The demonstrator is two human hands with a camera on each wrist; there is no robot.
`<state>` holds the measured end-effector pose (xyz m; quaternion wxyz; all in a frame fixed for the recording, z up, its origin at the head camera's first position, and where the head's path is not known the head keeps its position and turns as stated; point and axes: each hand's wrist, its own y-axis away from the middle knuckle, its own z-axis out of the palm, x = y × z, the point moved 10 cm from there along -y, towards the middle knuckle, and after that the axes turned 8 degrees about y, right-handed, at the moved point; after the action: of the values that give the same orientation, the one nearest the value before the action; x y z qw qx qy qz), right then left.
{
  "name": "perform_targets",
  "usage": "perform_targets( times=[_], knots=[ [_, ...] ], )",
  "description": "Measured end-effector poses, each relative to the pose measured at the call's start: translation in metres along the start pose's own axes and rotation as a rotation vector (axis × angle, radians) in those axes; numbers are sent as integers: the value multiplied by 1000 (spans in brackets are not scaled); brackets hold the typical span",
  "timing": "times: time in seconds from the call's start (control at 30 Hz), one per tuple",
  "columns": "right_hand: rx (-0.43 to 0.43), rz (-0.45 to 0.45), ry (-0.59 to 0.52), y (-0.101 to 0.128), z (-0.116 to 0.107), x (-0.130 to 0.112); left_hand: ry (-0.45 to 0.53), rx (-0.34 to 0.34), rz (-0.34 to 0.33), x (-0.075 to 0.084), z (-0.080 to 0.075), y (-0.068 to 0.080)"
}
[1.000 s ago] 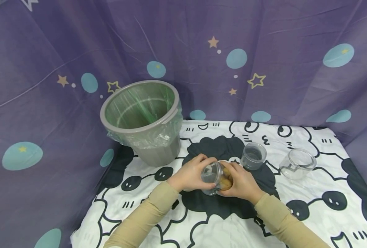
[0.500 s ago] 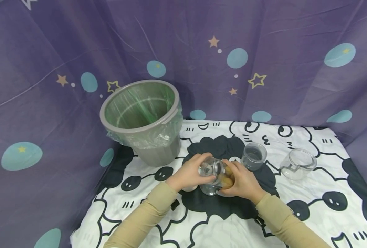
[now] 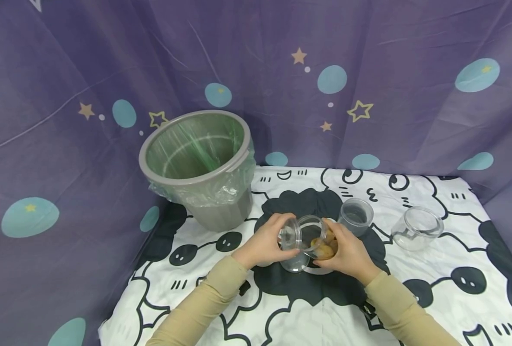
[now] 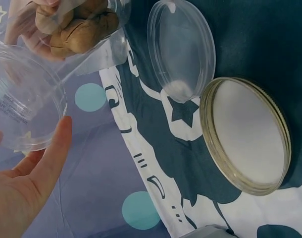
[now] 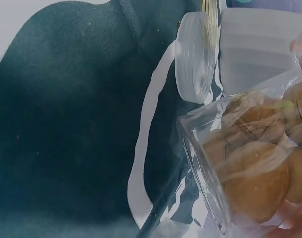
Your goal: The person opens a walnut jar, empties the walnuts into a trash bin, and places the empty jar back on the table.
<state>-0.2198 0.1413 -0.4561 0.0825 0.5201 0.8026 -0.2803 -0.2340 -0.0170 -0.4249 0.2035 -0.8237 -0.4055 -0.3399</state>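
In the head view my left hand (image 3: 266,240) grips a clear plastic jar (image 3: 288,234), tipped sideways; the left wrist view shows its round clear side with small print. Beside it my right hand (image 3: 347,252) holds another clear jar (image 3: 311,229) with several brown rounded pieces (image 3: 325,249) inside. Its mouth faces the left jar; the two rims are close, and whether they touch I cannot tell. Under the hands lie a clear lid (image 4: 181,49) and a gold-rimmed lid (image 4: 247,136) with a white inside, the latter mostly hidden by my left hand in the head view.
A grey bin (image 3: 217,211) with a clear liner stands at the back left. Two open clear jars stand to the right: a nearer jar (image 3: 355,216) and a farther-right jar (image 3: 417,228). A patterned cloth (image 3: 325,319) covers the table; a purple curtain (image 3: 260,48) hangs behind.
The two jars, earlier pressed or held close mouth to mouth, have come apart. My right hand has moved slightly right and tilted its jar so the rim shows; the brown pieces stay in it.
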Motion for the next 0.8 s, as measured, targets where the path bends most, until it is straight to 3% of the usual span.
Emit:
perform_targets(
  times=[0.2, 0.47, 0.8],
  knots=[
    [18, 57, -19, 4, -7, 12, 46, -29, 0, -2, 9, -2],
    [83, 107, -52, 9, -19, 25, -30, -23, 5, -4, 20, 0],
    [130, 154, -123, 19, -36, 40, 39, -63, -33, -12, 42, -8]
  ],
)
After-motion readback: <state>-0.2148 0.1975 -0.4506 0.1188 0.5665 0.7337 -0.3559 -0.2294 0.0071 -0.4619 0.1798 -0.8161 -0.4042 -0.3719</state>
